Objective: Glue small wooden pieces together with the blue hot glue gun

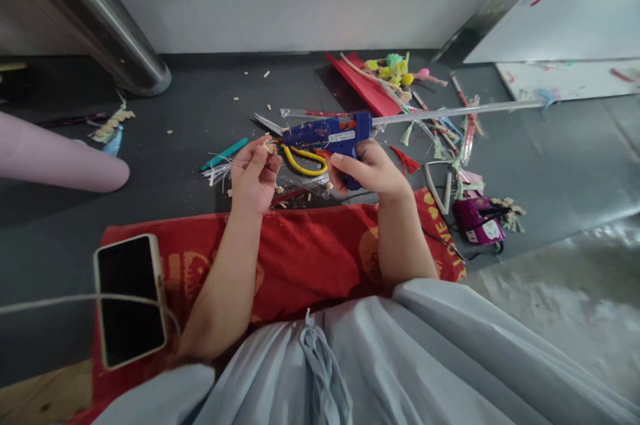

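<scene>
My right hand (369,170) grips a blue glue gun (327,134) by its handle, with a long clear glue stick (450,113) sticking out of its back to the right. The gun's nozzle points left at a small pale piece (271,144) pinched in the fingertips of my left hand (255,175). Both hands hover above the dark floor, just beyond a red cloth (300,258) spread in front of my lap. Yellow-handled scissors (300,161) lie on the floor under the gun.
A phone (130,298) with a cable lies on the cloth's left end. Craft litter covers the floor to the right: a red strip (363,88), pom-poms (393,70), a purple device (479,219), a teal stick (225,153). A pink limb (60,158) lies left, with a metal post (105,25) behind it.
</scene>
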The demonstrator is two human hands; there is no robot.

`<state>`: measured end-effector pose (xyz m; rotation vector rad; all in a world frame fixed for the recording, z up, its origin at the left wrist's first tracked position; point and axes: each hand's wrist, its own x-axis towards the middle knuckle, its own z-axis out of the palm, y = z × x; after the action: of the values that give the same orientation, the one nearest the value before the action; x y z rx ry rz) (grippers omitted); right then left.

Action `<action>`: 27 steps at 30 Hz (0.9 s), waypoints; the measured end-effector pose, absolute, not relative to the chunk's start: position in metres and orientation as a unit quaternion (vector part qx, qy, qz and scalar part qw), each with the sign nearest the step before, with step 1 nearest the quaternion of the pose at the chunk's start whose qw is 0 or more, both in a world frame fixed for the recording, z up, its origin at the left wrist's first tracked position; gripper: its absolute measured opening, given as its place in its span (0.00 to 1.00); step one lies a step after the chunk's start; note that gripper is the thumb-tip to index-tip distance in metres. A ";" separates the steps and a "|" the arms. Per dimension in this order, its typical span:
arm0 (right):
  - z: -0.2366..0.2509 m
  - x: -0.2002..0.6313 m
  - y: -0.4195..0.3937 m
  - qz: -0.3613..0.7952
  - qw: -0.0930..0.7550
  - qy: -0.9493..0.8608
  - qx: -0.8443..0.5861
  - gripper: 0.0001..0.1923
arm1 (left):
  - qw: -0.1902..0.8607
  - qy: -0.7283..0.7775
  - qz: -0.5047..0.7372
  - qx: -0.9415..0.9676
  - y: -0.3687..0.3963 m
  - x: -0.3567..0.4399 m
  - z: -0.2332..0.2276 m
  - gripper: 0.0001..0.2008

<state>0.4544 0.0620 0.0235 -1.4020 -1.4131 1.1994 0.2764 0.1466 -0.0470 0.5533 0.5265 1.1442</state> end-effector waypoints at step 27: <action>0.024 0.456 0.062 0.460 0.385 -0.577 -0.554 0.26 | 0.760 0.262 0.535 0.260 0.147 0.276 -0.047 0.17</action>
<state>0.4561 0.0620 0.0242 -1.4105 -1.4707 1.1713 0.2765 0.1470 -0.0474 0.5667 0.5697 1.1647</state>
